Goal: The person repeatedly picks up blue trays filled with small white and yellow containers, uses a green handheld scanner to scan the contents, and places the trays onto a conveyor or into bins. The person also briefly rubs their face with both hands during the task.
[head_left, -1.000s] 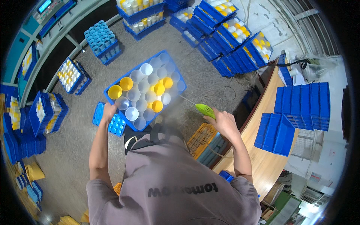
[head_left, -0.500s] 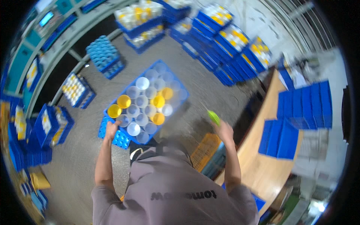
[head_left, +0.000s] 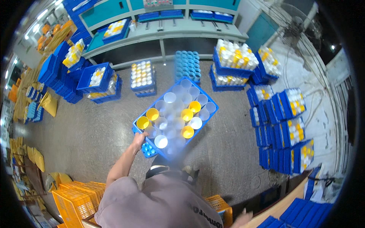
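Observation:
My left hand (head_left: pixel 140 140) is closed on the near-left edge of a blue crate (head_left: pixel 205 120), which hangs at a slant in front of me. Rows of open cup-like tubes fill the crate, mostly translucent white with several yellow tubes (head_left: pixel 187 114); a hazy patch blurs its middle. Beneath the near-left side shows a light-blue tray with round pockets (head_left: pixel 148 150). Low on the right, my right hand (head_left: pixel 242 219) is beside the edge of a wooden table (head_left: pixel 279 208). It is smeared and partly cut off, so its fingers cannot be read. No green-handled tool shows.
Stacked blue crates of white and yellow tubes stand along the right wall (head_left: pixel 291 131) and ahead (head_left: pixel 234 62). A turquoise pocketed stack (head_left: pixel 187 65) sits before a long machine bench (head_left: pixel 163 36). Orange baskets (head_left: pixel 76 201) are at the lower left. Blue crates (head_left: pixel 304 212) lie on the table.
My view has swung to the left, and the crate in my left hand stays in front of me. My right hand has dropped toward the table; the green-handled tool it held is out of sight.

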{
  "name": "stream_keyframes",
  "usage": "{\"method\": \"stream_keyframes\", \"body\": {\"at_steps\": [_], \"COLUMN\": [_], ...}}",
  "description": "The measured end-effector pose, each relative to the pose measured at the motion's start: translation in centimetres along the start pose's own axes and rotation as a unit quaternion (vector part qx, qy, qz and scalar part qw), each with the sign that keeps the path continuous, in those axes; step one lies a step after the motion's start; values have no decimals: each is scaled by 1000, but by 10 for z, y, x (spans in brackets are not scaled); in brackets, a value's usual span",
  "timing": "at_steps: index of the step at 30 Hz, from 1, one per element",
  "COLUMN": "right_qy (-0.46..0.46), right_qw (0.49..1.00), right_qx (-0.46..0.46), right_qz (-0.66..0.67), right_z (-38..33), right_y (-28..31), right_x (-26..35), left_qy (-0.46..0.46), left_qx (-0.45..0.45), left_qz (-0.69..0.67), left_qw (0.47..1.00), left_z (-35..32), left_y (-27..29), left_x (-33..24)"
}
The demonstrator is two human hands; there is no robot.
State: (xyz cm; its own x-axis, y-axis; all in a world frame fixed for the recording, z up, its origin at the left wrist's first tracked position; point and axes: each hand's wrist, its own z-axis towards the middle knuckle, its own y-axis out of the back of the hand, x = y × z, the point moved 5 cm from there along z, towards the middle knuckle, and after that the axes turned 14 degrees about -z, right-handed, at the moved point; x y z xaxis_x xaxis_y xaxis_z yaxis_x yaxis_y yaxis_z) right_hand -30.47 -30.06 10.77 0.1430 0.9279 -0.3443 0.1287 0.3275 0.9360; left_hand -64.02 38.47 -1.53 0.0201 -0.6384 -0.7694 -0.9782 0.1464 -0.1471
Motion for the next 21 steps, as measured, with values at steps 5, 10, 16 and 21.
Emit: {"method": "stream_keyframes", "body": {"at_steps": [5,10,16,21], "right_qy": [551,856,908,942], "right_qw": [793,444,373,287], "right_qx": [-146,-7,-66,-14], "right_qz": [214,265,180,172], "right_z": [-77,-237,-310,-337], "right_y": [158,248,228,237], "right_x": [446,711,849,940], "left_qy": [26,90,96,95], "left_qx": [-33,-72,-24,-87], "left_qz": [-26,-23,-167,-240], "left_qw": [999,993,981,962], "left_z": [73,160,224,276], "left_y": [2,7,37,77], "left_x": [-37,-95,-178,-198]}}
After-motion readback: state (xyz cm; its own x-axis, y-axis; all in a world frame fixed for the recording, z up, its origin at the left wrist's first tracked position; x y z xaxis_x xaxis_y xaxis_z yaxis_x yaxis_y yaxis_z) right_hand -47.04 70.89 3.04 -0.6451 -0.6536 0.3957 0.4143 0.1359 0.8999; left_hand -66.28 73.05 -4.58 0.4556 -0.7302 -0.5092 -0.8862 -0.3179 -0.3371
